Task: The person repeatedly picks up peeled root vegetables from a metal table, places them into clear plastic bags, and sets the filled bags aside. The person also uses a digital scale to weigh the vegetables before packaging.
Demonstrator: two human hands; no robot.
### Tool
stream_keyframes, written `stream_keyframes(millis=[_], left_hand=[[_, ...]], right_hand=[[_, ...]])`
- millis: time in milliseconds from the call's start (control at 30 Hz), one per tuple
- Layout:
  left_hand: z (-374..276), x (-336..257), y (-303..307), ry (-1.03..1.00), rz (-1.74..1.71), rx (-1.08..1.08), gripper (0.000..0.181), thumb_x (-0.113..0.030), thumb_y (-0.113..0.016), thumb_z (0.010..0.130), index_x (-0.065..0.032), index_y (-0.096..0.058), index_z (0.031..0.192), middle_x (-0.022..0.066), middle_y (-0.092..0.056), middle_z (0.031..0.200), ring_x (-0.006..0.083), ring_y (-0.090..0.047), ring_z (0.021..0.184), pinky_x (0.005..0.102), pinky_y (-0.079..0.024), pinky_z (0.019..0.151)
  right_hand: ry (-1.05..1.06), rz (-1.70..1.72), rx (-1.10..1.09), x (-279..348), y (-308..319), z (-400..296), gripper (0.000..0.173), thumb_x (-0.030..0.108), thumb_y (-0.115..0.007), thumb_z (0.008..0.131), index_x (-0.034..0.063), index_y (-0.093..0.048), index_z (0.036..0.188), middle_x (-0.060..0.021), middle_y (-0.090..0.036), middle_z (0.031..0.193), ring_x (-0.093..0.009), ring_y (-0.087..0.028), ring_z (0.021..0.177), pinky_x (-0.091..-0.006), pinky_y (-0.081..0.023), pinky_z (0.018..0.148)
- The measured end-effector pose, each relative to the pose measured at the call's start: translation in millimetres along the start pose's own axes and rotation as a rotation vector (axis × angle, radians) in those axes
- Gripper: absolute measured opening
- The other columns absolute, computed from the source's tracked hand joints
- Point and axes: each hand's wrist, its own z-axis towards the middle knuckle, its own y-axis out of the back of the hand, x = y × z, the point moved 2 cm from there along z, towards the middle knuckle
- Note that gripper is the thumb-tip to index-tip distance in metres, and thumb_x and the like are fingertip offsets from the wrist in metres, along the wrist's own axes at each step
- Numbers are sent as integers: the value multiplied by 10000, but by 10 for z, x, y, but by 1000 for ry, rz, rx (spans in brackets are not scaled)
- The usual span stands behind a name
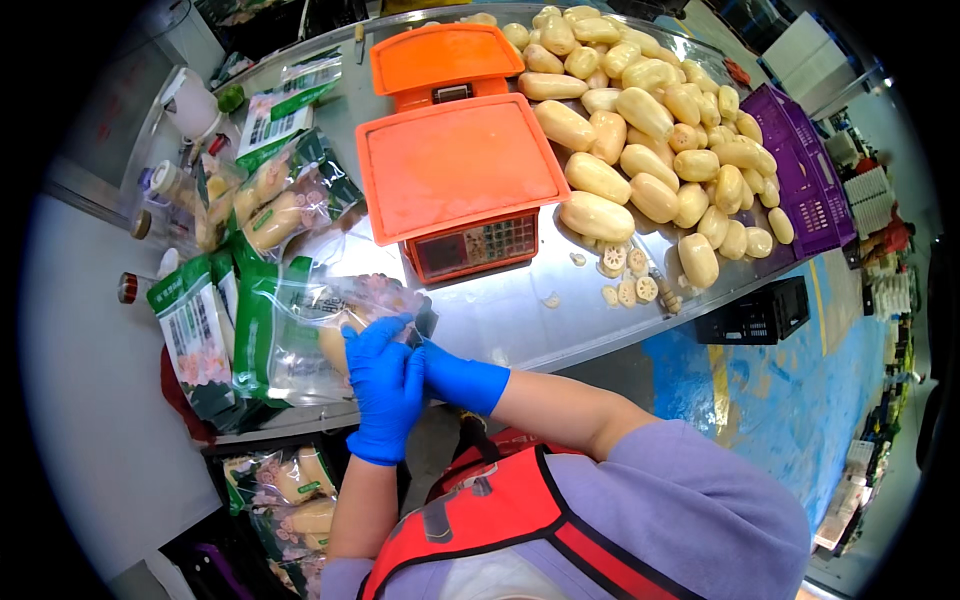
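My left hand [385,381], in a blue glove, grips a clear plastic pouch [300,367] near its printed end. The pouch has a green band and a pale piece of lotus root [334,348] inside. My right hand [459,376], gloved in blue too, meets the same pouch at its dark lower corner. Its fingers are partly hidden behind my left hand. Left of the pouch lie flat printed bags [193,330] with green tops. Just beyond are filled lotus root pouches [281,202]. An orange weighing scale [461,172] stands ahead of my hands.
A second orange scale [448,58] stands behind. Peeled lotus roots [645,112] are heaped at the right, by a purple crate [802,172]. A knife [663,291] lies beside cut slices [628,291] near the metal table's edge [585,349]. Below is a crate of filled pouches [296,517].
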Motion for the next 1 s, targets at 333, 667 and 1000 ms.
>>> stream_keyframes(millis=[333, 667, 1000], left_hand=[[-841, 863, 106, 1007, -937, -558, 313, -184, -598, 958, -63, -548, 1242, 43, -588, 1133, 147, -567, 999, 305, -460, 884], [-913, 1205, -164, 1019, -1049, 89, 279, -275, -612, 950, -42, -610, 1102, 26, -637, 857, 111, -598, 748, 250, -481, 682], [-867, 1337, -39, 959, -984, 58, 278, -259, -624, 937, -10, -615, 1061, 40, -627, 855, 113, -593, 747, 265, -492, 677]], right_hand=[[-226, 493, -499, 179, -90, 345, 243, 248, -474, 1016, 59, -568, 1136, -101, -627, 1009, -205, -620, 884, -339, -551, 789], [-249, -1250, 173, -361, 391, 991, 461, 421, -444, 985, 101, -548, 1299, -115, -561, 1327, -246, -545, 1159, -333, -431, 983], [-146, -1013, 411, -606, 191, 1235, 386, 155, -541, 927, 45, -503, 1295, -95, -578, 1188, -190, -571, 1044, -311, -466, 898]])
